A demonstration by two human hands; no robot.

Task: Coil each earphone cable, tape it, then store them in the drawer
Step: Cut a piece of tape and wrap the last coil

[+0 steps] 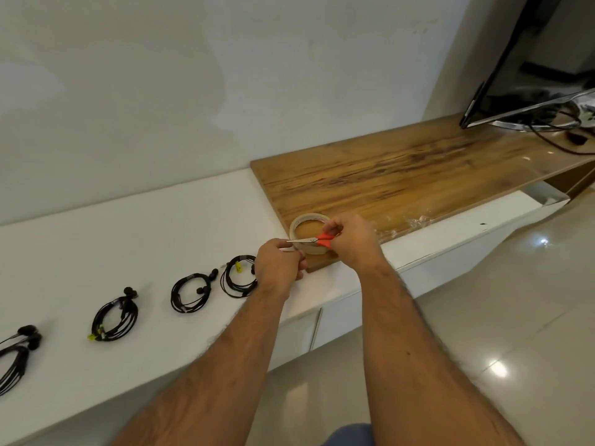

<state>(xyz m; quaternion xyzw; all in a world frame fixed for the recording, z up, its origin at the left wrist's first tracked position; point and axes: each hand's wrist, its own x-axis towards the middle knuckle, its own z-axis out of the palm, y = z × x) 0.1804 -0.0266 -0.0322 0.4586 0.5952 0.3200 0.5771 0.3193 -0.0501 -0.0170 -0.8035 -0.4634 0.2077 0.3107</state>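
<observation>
Right now the right hand [349, 241] has its fingers curled through the red handles of a small pair of scissors [314, 240], whose metal blades point left across the roll of tape [309, 233] toward the other hand; whether the blades are parted or closed is too small to tell. The left hand [279, 267] sits just beside the roll with its fingers bent inward, apparently pinching a short strip of tape pulled out from the roll, though the strip itself is barely visible against the pale surface. The blade tips reach the top of that left hand, close to the knuckles. The tape roll lies flat on the near left corner of the wooden board [402, 175], which rests on top of the white counter [145, 226] and runs off to the right. Left of the hands, four black earphone cables lie in a row on the counter, well apart from one another: the nearest coil [238, 278] lies just beside the left wrist and carries a small yellow-green tag, a second coil [191, 292] sits next to it, a third coil [116, 317] farther left also shows a yellow-green tag at its lower end, and a fourth bundle [16, 355] is cut off by the left edge. Below the counter's front edge are white drawer fronts [338, 320], closed. At far right a dark screen [521, 69] stands on the board amid loose cables.
</observation>
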